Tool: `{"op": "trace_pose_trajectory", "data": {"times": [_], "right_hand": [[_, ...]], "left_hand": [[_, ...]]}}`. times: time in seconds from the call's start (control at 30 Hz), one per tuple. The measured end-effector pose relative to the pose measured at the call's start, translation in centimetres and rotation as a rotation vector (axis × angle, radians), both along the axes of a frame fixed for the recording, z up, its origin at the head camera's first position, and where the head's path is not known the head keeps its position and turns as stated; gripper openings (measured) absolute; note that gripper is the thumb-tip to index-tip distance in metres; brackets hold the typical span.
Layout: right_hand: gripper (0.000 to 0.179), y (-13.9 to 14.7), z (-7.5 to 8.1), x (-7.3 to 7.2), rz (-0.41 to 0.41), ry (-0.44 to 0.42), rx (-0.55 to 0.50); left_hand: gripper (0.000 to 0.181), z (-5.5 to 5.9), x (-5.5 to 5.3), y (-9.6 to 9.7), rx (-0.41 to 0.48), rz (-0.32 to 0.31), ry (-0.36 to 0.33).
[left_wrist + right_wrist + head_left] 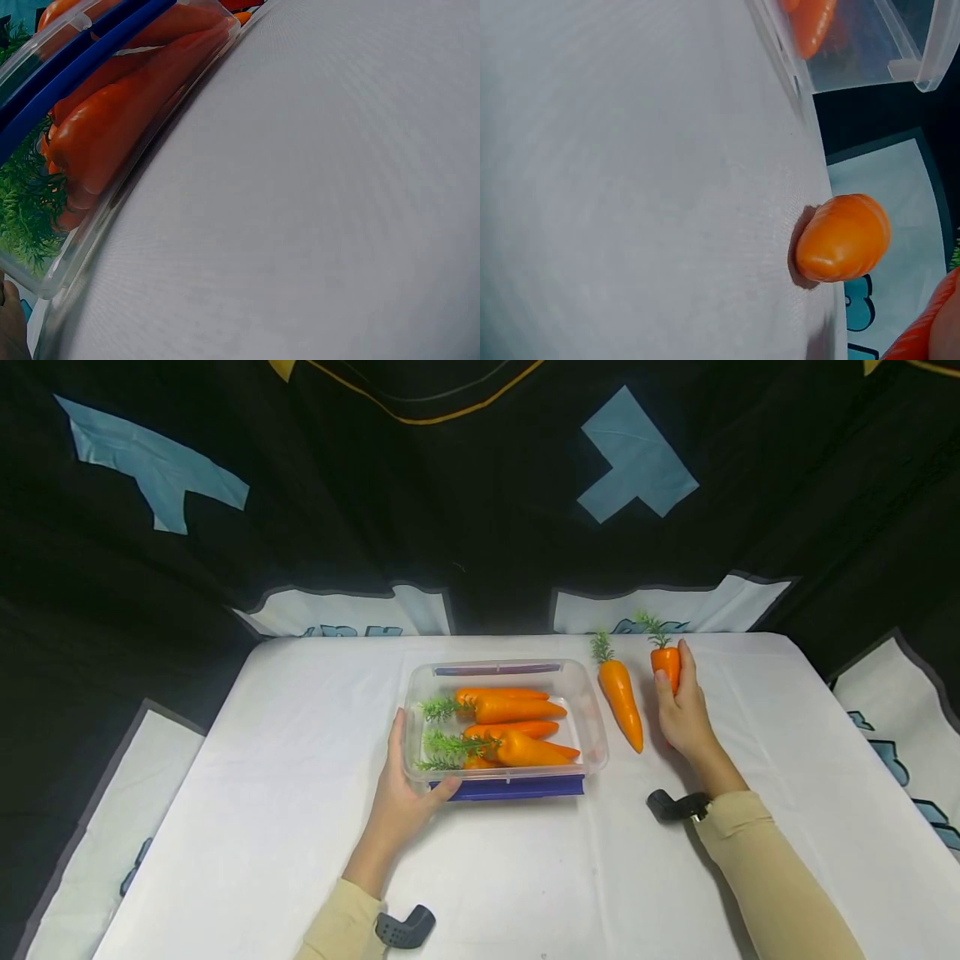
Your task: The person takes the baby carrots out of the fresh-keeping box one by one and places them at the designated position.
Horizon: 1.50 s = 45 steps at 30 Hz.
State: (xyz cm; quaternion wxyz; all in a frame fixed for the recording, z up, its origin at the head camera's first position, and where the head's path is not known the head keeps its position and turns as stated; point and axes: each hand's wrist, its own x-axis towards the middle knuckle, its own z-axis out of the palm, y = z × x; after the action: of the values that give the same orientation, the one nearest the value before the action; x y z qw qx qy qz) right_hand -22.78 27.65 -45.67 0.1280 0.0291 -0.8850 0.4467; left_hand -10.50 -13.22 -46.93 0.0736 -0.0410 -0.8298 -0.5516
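A clear plastic container (pixel 597 739) with blue latches stands mid-table, with several orange toy carrots (pixel 517 708) lying inside, green tops to the left. My left hand (pixel 397 806) grips its front left corner, thumb over the front rim and fingers along the left side. Up close in the left wrist view, the blue latch (pixel 90 71) crosses above the carrots. My right hand (pixel 684 718) holds a carrot (pixel 665 662) by its body, leafy top pointing away. Just left of that hand another carrot (pixel 621 702) lies on the table, seen tip-on as an orange carrot (pixel 845 238) in the right wrist view.
A white cloth covers the table (pixel 315 718). Behind its far edge hangs a dark curtain (pixel 450 527) with blue and white shapes. Black wrist cameras (pixel 405 928) sit by both beige sleeves (pixel 772 868).
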Motion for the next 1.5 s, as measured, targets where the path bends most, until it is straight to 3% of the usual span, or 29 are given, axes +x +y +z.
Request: {"op": "trace_pose_trajectory", "data": {"times": [0.23,0.5,0.93,1.5], "right_hand": [[0.067,-0.2,-0.4,-0.1,-0.091,-0.041,0.095],[0.065,-0.8,-0.5,-0.2,-0.139,-0.094,0.138],[0.062,-1.1,-1.3,-0.9,-0.146,-0.086,0.210],[0.061,-1.2,-1.2,-1.1,-0.152,-0.185,0.309]], "left_hand": [[0.117,0.0,0.0,0.0,0.008,-0.003,-0.002],[0.116,0.0,0.0,-0.1,0.002,-0.002,-0.001],[0.117,0.1,0.0,0.0,0.003,-0.001,-0.002],[0.118,0.0,0.0,-0.1,0.006,0.001,-0.022]]}}
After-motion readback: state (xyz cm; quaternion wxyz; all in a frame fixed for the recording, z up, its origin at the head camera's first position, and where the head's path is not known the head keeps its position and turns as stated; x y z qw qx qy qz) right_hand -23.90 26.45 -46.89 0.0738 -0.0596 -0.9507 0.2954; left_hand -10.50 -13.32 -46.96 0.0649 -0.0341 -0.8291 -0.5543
